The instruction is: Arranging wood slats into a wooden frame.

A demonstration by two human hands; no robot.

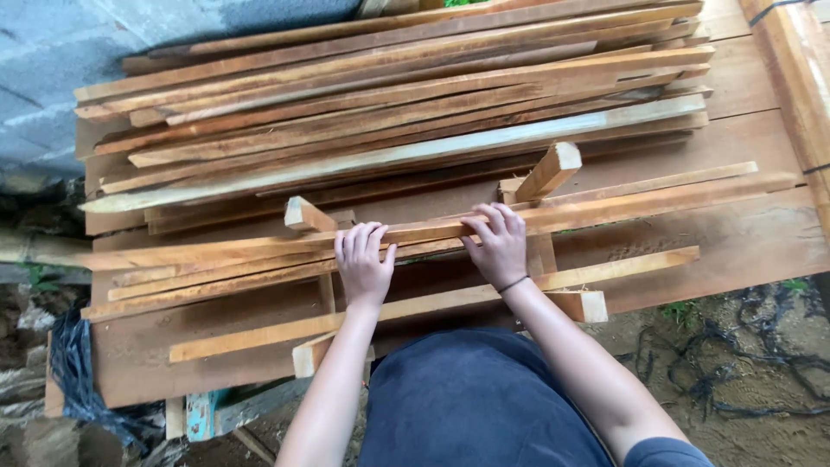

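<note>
A long thin wooden slat lies across two short cross pieces on a wooden bench. My left hand rests on it near its middle, fingers curled over its far edge. My right hand, a dark band at its wrist, grips the same slat a little to the right. Another long slat lies nearer to me, below both hands. A short block tilts up just beyond my right hand, and a second short piece sticks up beyond my left hand.
A large pile of long rough slats fills the back of the bench. A grey block wall stands at the far left. Black netting lies on the dirt at right, a dark bag at left.
</note>
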